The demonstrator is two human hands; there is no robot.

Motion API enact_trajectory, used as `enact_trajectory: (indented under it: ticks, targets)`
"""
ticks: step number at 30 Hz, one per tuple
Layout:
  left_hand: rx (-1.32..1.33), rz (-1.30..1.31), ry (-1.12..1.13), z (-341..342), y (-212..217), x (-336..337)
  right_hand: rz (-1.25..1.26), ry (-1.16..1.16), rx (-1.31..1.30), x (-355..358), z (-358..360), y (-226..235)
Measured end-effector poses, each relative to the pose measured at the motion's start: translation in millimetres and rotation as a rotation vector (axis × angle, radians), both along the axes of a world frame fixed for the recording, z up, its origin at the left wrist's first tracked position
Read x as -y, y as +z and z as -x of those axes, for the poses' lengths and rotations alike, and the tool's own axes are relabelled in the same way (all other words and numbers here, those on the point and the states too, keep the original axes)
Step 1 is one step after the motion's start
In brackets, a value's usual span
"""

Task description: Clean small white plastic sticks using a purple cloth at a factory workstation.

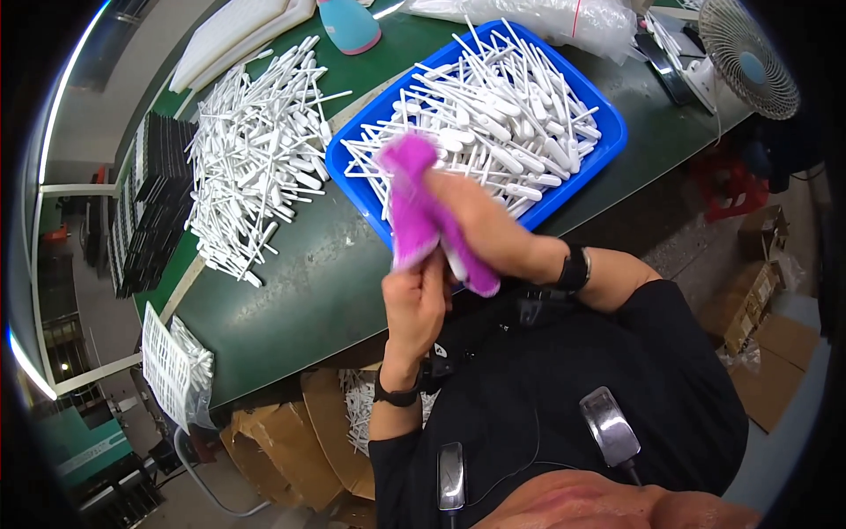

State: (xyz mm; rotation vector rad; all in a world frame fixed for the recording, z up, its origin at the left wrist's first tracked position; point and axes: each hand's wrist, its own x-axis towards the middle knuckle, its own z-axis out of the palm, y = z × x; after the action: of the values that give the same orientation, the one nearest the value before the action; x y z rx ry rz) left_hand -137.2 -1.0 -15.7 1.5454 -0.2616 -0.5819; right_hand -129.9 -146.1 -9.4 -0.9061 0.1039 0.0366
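Head view, near to far. Left hand (414, 304) is closed, fingers pinching the lower end of a bright purple soft cloth (421, 216). Right hand (480, 225), at 1 o'clock from the left, is clenched around the cloth and a white plastic stick (455, 263) tucked in it. Beyond, at 12 o'clock, a blue rectangular plastic tray (608, 141) holds many white sticks. At 10 o'clock, a loose pile of white plastic sticks (256, 159) lies on the green table (291, 291).
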Motion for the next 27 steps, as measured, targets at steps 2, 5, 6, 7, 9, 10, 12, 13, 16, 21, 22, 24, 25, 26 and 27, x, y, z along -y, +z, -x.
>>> enact_trajectory:
  ticks: [2,5,6,7,9,10,12,13,16,21,22,24,25,26,27]
  targets:
    - [0.343,-0.055,0.051,-3.5,-10.3,-4.8,0.102,-0.084,0.129,-19.6,0.8,2.2]
    - [0.485,-0.066,0.166,-7.5,-0.7,-13.5,0.089,-0.027,0.076,-1.8,-6.3,4.4]
    - [0.460,-0.043,0.254,-8.8,9.8,-16.5,0.084,0.007,0.051,3.5,-6.7,4.8]
    - [0.435,-0.020,0.344,-9.5,17.9,-19.6,0.079,0.028,0.053,5.7,-4.9,4.5]
    - [0.383,-0.011,0.429,-24.5,28.1,-19.8,0.301,0.151,0.105,5.1,-0.4,4.0]
    - [0.331,0.011,0.491,-31.7,31.2,-21.5,0.409,0.215,0.139,2.5,1.3,3.5]
    - [0.315,0.041,0.472,-38.0,30.8,-17.6,0.433,0.291,0.158,-0.5,1.6,0.7]
    - [0.290,0.081,0.428,-39.2,29.5,-14.2,0.466,0.342,0.166,-1.9,1.5,-1.0]
    - [0.264,0.116,0.395,-38.5,26.5,-15.1,0.509,0.428,0.182,-2.3,0.7,-5.5]
    - [0.151,0.425,0.585,-52.1,27.4,-38.2,0.618,0.646,0.195,-4.5,12.8,-6.3]
    - [0.103,0.586,0.667,-54.1,30.0,-44.4,0.662,0.724,0.199,-5.8,14.5,-4.3]
    - [0.178,0.422,0.600,-52.5,30.8,-48.7,0.569,0.621,0.145,-4.4,13.6,-1.5]
    - [0.238,0.261,0.515,-51.7,28.6,-48.4,0.481,0.502,0.078,-2.7,13.0,-1.6]
    - [0.295,0.100,0.424,-49.7,28.5,-47.1,0.392,0.380,0.012,-1.9,13.6,0.0]
    - [0.294,0.098,0.427,-44.8,25.9,-39.1,0.391,0.383,0.012,-1.7,13.2,0.4]
